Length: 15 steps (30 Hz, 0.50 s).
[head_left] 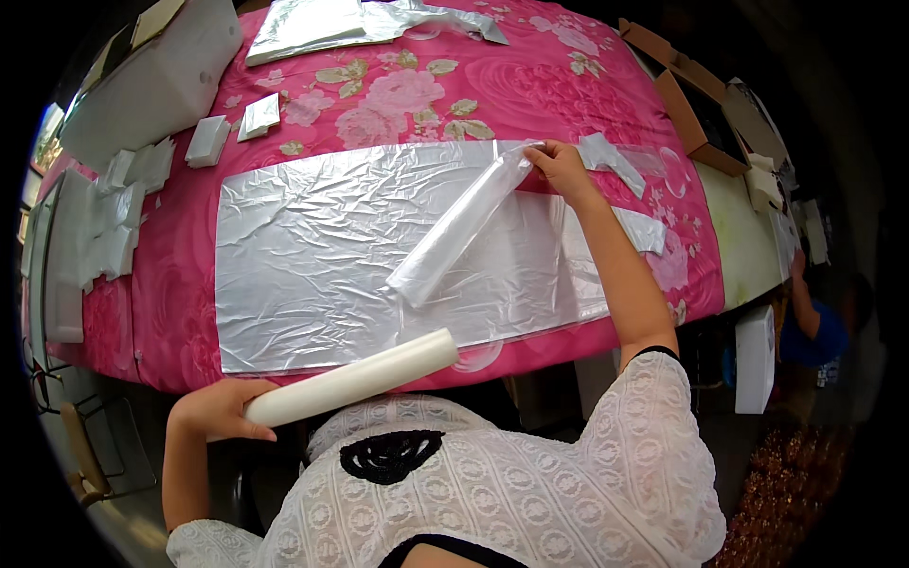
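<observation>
At the near edge of the table, my left hand [220,411] is wrapped round one end of a white tube [355,379], which slants up to the right. Farther off, my right hand [561,168] pinches the upper end of a folded strip of clear plastic film [464,227]. That strip runs diagonally down to the left across a stack of flat plastic bags [303,256], silvery and wrinkled. Handle-like ends of the bags [614,163] stick out to the right, beyond my right forearm.
A pink flowered cloth [530,85] covers the table. Folded white packets [118,213] lie at the left, near a white foam box [180,80]. More silvery bags [312,28] rest at the far side. An open cardboard box [696,123] stands right; a person in blue [816,331] is beyond.
</observation>
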Each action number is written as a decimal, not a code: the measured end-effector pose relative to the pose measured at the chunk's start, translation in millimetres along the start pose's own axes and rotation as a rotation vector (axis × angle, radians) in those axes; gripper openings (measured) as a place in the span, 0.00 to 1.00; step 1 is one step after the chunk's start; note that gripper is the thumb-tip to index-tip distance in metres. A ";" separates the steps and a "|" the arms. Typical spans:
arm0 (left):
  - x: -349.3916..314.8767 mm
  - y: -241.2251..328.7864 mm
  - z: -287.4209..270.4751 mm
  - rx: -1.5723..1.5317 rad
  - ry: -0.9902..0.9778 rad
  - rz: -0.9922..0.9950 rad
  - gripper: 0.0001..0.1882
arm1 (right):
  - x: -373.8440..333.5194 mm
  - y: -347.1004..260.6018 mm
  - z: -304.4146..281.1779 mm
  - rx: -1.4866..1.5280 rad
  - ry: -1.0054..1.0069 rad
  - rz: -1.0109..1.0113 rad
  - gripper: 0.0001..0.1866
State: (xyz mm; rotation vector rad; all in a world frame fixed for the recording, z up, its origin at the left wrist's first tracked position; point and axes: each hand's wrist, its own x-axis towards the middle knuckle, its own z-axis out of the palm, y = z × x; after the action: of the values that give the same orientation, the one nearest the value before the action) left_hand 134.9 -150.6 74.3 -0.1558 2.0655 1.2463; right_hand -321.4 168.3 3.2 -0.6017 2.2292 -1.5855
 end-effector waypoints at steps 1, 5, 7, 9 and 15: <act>14.2 22.7 -13.1 0.149 0.015 0.037 0.30 | -1.5 -0.7 6.9 0.032 -0.012 -0.014 0.07; 66.3 65.1 -33.5 0.591 0.288 0.183 0.29 | -2.2 -19.5 39.6 0.122 -0.178 0.017 0.08; 92.6 76.7 -39.8 0.732 0.359 0.250 0.29 | -1.4 -26.7 54.5 0.093 -0.241 0.029 0.09; 120.9 77.6 -35.3 0.852 0.510 0.412 0.26 | 3.0 -22.5 65.7 0.019 -0.227 -0.012 0.10; 161.1 61.7 -4.8 0.878 0.618 0.984 0.18 | 9.4 -20.5 78.9 -0.019 -0.262 -0.035 0.10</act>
State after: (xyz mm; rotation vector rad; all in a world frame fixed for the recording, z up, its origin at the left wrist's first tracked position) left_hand -14.0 -82.5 20.0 1.1189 3.2018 0.6347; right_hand -286.9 94.1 -2.9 -0.8070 2.0515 -1.4123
